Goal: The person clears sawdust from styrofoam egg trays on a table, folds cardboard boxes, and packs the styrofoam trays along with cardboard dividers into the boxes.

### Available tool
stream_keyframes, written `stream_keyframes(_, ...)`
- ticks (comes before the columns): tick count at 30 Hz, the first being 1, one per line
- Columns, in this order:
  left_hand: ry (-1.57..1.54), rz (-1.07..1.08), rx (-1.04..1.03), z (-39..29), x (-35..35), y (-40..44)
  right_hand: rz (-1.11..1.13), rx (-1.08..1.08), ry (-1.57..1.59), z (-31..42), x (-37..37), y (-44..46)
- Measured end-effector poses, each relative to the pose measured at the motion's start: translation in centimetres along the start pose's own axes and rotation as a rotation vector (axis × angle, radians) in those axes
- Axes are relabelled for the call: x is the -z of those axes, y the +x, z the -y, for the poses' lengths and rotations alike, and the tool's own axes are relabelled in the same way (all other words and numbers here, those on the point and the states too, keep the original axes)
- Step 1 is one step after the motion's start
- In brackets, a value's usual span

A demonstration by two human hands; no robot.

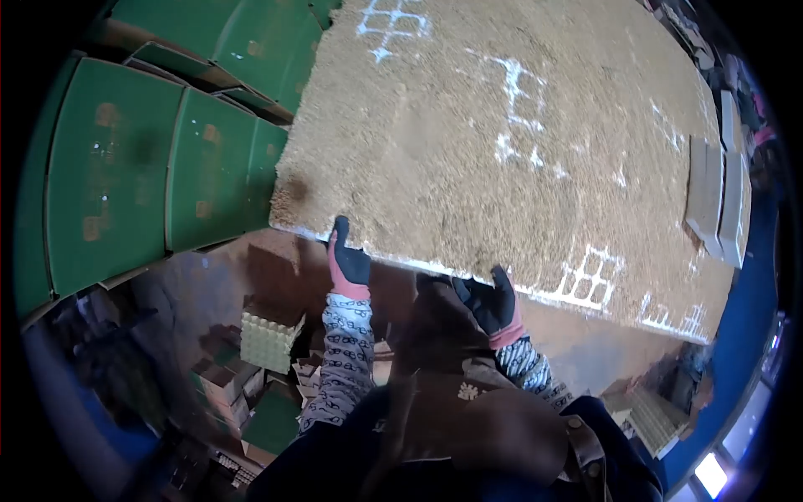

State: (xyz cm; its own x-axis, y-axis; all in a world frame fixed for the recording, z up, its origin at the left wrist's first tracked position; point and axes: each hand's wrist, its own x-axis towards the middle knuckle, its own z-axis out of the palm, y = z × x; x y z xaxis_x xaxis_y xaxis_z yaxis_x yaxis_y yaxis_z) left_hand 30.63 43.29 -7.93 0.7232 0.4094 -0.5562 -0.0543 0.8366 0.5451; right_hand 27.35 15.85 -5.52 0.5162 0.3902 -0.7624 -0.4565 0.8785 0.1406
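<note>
A large board (401, 159) with a rough, fuzzy brown top and white paint-like marks fills the upper middle of the head view. My left hand (350, 263), in a black and pink glove, grips its near edge left of centre. Its thumb lies on top and its fingers go underneath, partly hidden. Further right along that edge, my right hand (492, 303) wears a matching glove and holds on the same way, thumb up over the rim. What supports the board underneath is hidden.
Green cartons (113, 167) are stacked against the board's left side. Light strips (707, 192) lie on its right end. On the floor at lower left stand a pale egg-tray-like stack (268, 340) and small boxes (224, 383). Another tray stack (648, 418) sits lower right.
</note>
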Motion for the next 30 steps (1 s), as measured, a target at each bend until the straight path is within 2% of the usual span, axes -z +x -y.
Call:
stream_keyframes(2,-0.051,0.004,0.000,-0.4,0.3,-1.0,-0.026,-0.223,0.090,-0.1,-2.8,-2.7)
stream_keyframes(4,0.058,0.109,-0.059,-1.4,-2.6,-3.1,-0.046,-0.138,0.039,-0.5,-2.6,-3.5)
stream_keyframes(8,0.177,0.062,-0.069,-2.3,-1.4,-4.3,-0.041,0.009,-0.086,-0.8,-3.8,-6.6)
stream_keyframes(9,0.380,0.078,-0.140,-2.6,-0.2,-4.3,-0.057,0.035,-0.130,-0.8,-3.8,-7.5)
stream_keyframes(11,0.288,0.098,-0.101,-3.0,-1.5,-6.1,-0.058,-0.007,-0.113,-0.2,-5.3,-9.2)
stream_keyframes(12,0.029,0.087,-0.031,-3.3,-3.1,-7.3,-0.056,-0.026,-0.102,0.3,-5.6,-9.7)
stream_keyframes(15,-0.032,0.308,0.139,-4.5,-4.8,-9.3,-0.067,-0.133,0.038,1.1,-5.8,-11.0)
stream_keyframes(18,0.043,0.191,0.166,-4.7,-6.5,-10.1,-0.005,-0.096,-0.028,1.7,-6.6,-12.2)
stream_keyframes(22,0.156,0.211,0.157,-4.6,-5.9,-9.3,0.024,-0.089,-0.146,1.4,-3.5,-9.2)
stream_keyframes(23,0.197,0.173,0.093,-4.3,-5.8,-9.4,0.023,-0.091,-0.181,0.9,-2.9,-8.7)
stream_keyframes(25,0.217,0.182,0.031,-3.8,-5.2,-9.6,0.139,0.341,-0.729,0.1,-3.4,-9.7)
stream_keyframes(27,0.128,0.176,0.064,-3.7,-4.0,-8.8,0.125,0.537,-0.988,-0.1,-4.9,-10.4)
stream_keyframes(29,0.103,0.177,0.117,-3.7,-3.7,-8.6,0.020,0.453,-0.952,-0.2,-6.3,-11.4)
stream_keyframes(30,0.086,0.167,0.137,-3.9,-3.2,-8.7,-0.085,0.142,-0.610,-0.1,-6.1,-10.4)
